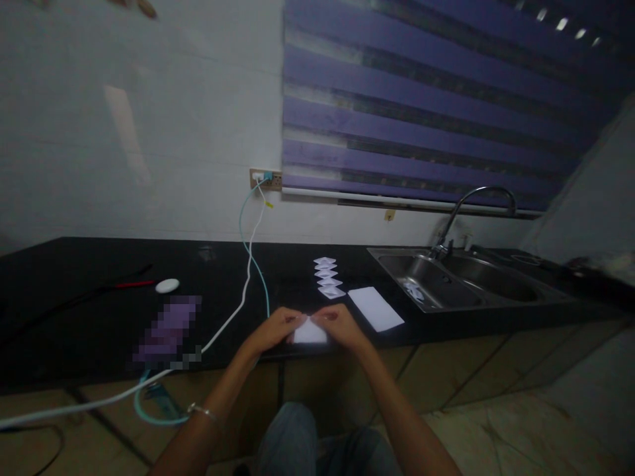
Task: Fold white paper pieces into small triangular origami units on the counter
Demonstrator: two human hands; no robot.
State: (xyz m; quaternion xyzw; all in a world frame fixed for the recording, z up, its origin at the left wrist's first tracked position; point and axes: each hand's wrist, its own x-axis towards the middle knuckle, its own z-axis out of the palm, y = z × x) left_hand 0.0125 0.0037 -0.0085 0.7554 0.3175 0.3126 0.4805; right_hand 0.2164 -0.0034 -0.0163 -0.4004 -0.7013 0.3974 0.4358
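Observation:
A small white sheet of paper [310,332] is held at the front edge of the black counter, its top corners drawn in toward a point. My left hand [278,328] pinches its left side, and my right hand [342,325] pinches the right side, the fingertips of both nearly meeting at the top. Just beyond, several folded white paper pieces [327,274] lie overlapped in a column. Right of my right hand rests a flat stack of white paper [376,309]. The finer folds under my fingers are hidden.
A steel sink [421,281] with a tap [476,192] is set into the counter [218,264] at right. White and teal cables [248,264] run from the wall socket [265,179] across the counter. A white oval object [167,285] and a blurred-out purple item [169,327] lie left.

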